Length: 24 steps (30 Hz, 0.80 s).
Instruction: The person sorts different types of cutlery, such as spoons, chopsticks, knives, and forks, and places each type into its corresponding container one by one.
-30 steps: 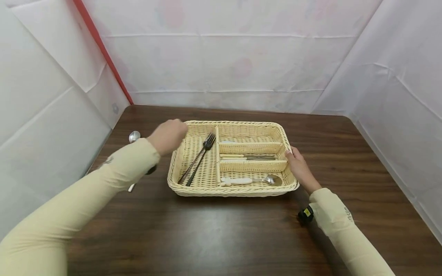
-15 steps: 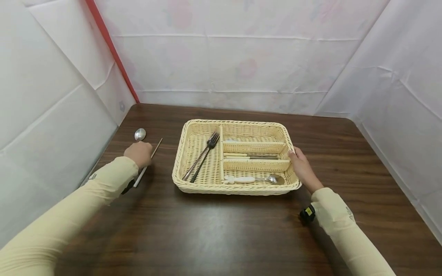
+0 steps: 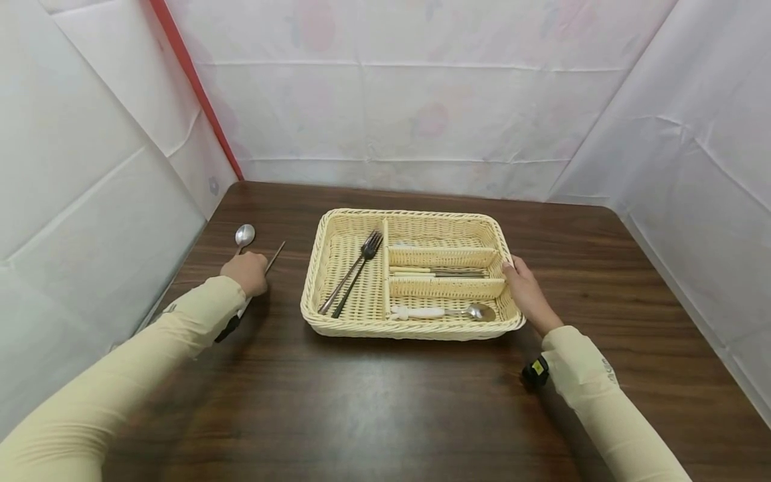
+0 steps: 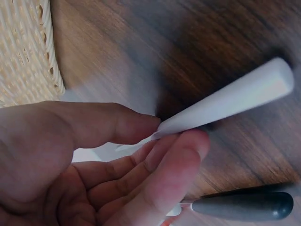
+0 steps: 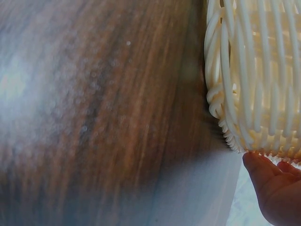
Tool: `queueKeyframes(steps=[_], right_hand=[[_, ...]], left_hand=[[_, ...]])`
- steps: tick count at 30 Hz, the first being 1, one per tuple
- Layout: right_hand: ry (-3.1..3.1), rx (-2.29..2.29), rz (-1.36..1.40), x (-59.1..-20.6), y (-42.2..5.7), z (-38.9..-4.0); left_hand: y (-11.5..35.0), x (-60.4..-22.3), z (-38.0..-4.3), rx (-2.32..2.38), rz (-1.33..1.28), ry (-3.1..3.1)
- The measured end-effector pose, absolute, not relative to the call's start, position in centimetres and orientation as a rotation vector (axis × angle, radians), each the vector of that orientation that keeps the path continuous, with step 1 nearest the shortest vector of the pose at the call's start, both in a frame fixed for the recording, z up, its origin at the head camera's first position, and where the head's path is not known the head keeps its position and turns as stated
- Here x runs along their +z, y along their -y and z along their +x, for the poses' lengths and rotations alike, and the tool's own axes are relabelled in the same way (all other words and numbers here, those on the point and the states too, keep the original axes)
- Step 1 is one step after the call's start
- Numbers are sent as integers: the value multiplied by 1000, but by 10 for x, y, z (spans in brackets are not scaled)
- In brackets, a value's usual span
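At the left of the table my left hand (image 3: 245, 273) pinches a white-handled piece of cutlery (image 4: 230, 99) at its neck, between thumb and fingertips. Its thin metal end (image 3: 276, 256) shows past the hand in the head view; most of the handle is hidden there. Just beyond the hand shows the bowl of a metal spoon (image 3: 245, 234). In the left wrist view a dark handle (image 4: 244, 205) lies below the fingers. My right hand (image 3: 527, 291) grips the right rim of a cream wicker cutlery basket (image 3: 415, 329), thumb over the edge.
Two dark forks (image 3: 355, 278) lie in the basket's large left compartment. White-handled cutlery (image 3: 436, 273) fills part of the middle right compartment, and a white-handled spoon (image 3: 446, 312) rests in the front one. White sheeting (image 3: 385, 100) stands behind the brown table (image 3: 373, 408).
My left hand has moved from above the basket's left edge down to the cutlery at the left, then shifted slightly and pinched its neck. My right hand stays on the rim.
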State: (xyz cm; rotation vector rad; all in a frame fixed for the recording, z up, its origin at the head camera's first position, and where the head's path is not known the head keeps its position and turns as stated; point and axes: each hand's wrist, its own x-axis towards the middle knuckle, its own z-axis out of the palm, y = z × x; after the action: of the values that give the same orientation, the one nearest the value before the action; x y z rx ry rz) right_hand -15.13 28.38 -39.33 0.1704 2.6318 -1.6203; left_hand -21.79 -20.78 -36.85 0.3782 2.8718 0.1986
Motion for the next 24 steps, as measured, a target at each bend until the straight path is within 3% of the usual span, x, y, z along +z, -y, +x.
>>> queueKeyframes(steps=[6,11,24], right_hand=[[-2621,-1641,172,-393,-283,-150],[-2625,-1640,175,-392,-283,-151],[-2607,-1664,192,-393,-282,-153]], left_hand=[[205,-359,-223,184,418,-2900],[188,-327,-220,133,467,-2941],[110,-262,-210,-184,762,-3028]])
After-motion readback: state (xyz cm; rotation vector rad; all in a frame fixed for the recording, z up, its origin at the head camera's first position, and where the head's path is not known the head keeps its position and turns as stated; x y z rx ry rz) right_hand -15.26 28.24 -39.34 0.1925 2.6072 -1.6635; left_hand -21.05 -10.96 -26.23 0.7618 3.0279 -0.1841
